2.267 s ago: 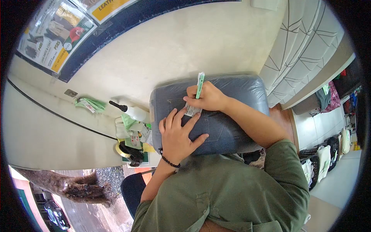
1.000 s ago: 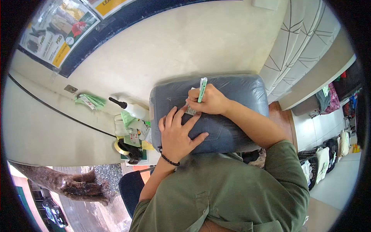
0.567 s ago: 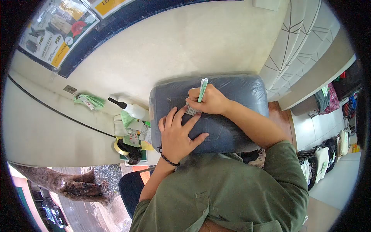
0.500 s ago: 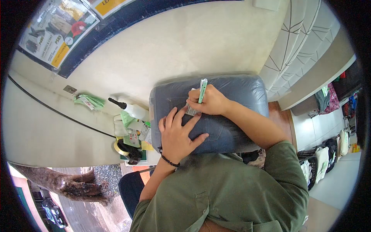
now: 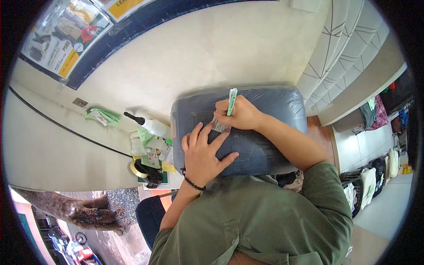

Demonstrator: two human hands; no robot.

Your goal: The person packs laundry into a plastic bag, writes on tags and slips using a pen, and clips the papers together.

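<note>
A blue denim bundle wrapped in clear plastic [image 5: 274, 150] lies in front of me. On its top is a small printed paper slip [image 5: 221, 126], partly covered by my fingers. My right hand [image 5: 238, 113] grips a light green pen [image 5: 232, 102], its tip hidden near the slip. My left hand [image 5: 203, 152] lies spread on the bundle, its fingertips touching the slip's lower left edge.
Left of the bundle are a white bottle with black nozzle [image 5: 154, 126], green and white papers [image 5: 152, 157] and a tape dispenser [image 5: 148, 172]. A pale wall [image 5: 247, 48] rises behind. Baskets of clothes [image 5: 360, 190] stand at the right; a dark chair [image 5: 148, 216] is lower left.
My right hand and the pen have shifted slightly over the slip. The left hand stays put. A motorcycle has come into view outside at the lower left.
</note>
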